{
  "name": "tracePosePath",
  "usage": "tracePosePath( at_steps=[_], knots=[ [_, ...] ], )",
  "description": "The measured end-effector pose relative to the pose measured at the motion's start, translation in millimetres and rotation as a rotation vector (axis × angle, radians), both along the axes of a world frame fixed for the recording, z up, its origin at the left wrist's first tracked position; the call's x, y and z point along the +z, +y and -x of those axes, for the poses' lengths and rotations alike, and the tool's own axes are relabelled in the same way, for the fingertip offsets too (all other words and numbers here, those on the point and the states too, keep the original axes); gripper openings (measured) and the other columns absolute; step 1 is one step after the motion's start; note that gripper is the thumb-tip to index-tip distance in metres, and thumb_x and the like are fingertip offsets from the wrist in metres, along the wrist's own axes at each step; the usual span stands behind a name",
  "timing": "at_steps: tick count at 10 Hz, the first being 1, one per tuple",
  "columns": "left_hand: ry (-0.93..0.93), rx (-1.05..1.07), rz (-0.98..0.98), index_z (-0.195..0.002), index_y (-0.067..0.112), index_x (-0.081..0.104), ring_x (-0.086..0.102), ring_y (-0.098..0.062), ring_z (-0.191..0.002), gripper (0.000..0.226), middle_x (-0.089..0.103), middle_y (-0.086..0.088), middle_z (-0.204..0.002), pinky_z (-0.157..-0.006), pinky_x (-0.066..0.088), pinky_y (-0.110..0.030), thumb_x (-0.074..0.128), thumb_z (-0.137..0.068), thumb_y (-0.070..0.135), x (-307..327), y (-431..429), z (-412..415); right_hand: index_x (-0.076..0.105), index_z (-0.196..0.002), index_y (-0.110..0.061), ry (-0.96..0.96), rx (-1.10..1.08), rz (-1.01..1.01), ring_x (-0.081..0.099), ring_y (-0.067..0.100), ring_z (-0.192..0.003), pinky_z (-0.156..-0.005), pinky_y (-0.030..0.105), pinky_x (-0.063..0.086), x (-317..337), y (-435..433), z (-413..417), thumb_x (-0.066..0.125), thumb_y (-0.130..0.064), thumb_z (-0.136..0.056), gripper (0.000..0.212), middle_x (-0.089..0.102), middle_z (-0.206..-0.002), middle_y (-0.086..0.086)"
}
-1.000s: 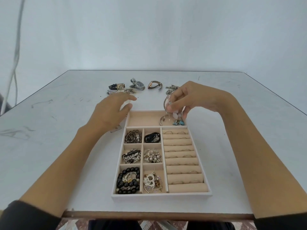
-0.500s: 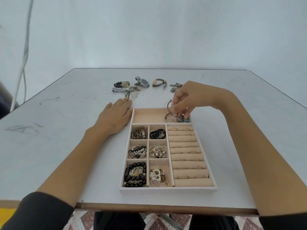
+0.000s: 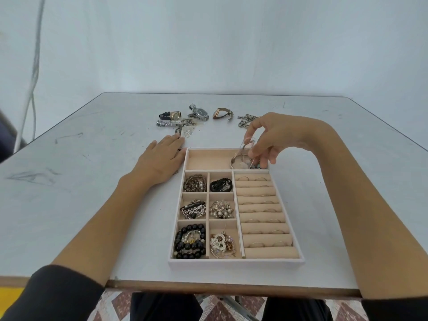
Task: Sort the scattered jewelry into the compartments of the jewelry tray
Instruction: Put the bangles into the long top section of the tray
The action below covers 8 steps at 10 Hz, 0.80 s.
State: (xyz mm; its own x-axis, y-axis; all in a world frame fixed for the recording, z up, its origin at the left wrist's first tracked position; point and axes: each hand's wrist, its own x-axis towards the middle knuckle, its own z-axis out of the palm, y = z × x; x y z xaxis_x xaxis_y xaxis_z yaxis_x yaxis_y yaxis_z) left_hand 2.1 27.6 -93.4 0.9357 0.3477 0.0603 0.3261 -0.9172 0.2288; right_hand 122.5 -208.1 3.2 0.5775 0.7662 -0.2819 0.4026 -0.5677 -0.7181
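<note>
The person is putting a piece away in the jewelry tray, which is sitting on the worktop near the front edge; the right hand is hanging over the right end of the long top compartment, and it is pinching a thin bangle that is standing on its edge just above a silver cuff lying in that same compartment; this part is blurry, so I cannot tell if the bangle is touching the cuff. The left hand is lying flat on the worktop with straight fingers, holding nothing, and it is touching the far left corner of the tray, maybe to stop it sliding. The six small boxes are holding beads and chains, like the black bead bracelet, and thin rings are sitting in the ring rolls; so most of the sorting looks done. Far back on the worktop more pieces are waiting: a black strap watch, a silver watch, a brown strap watch and some silver chain bits. I think the next move is letting the bangle go gently so it is lying down and not rolling, then reaching back for a watch; the empty left end of the long compartment looks like a good spot for those.
</note>
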Motion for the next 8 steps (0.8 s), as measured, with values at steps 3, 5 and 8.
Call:
tracePosePath(
  at_steps=[3,5,8],
  knots=[
    [-0.011,0.001,0.008,-0.152,0.019,0.019,0.007,-0.014,-0.147,0.051,0.012,0.003,-0.160,-0.120,0.004,-0.036,0.022,-0.103,0.035,1.4,-0.9,1.1,0.071,-0.090,-0.003,-0.283,-0.039,0.047,0.055,0.017,-0.048,-0.041,0.020,0.042,-3.2,3.4,-7.4,0.068,-0.001,-0.081,0.010,0.069,-0.071,0.014],
    [-0.020,-0.005,0.005,-0.151,0.017,0.022,0.009,-0.015,-0.147,0.050,0.014,0.002,-0.160,-0.120,0.005,-0.037,0.023,-0.104,0.034,1.0,-0.5,0.7,0.074,-0.076,-0.017,-0.474,-0.043,0.050,0.050,0.011,-0.058,-0.057,0.024,0.041,-12.1,10.4,-7.6,0.077,-0.009,-0.069,0.012,0.059,-0.062,-0.004],
    [-0.022,-0.006,-0.003,-0.150,0.017,0.023,0.010,-0.015,-0.147,0.050,0.016,0.001,-0.159,-0.119,0.005,-0.037,0.024,-0.104,0.034,1.7,0.0,0.3,0.071,-0.075,-0.010,-0.564,-0.049,0.081,0.058,0.020,-0.056,-0.045,0.022,0.042,-15.8,16.5,-8.3,0.072,-0.005,-0.069,0.008,0.068,-0.069,0.012]
  ],
)
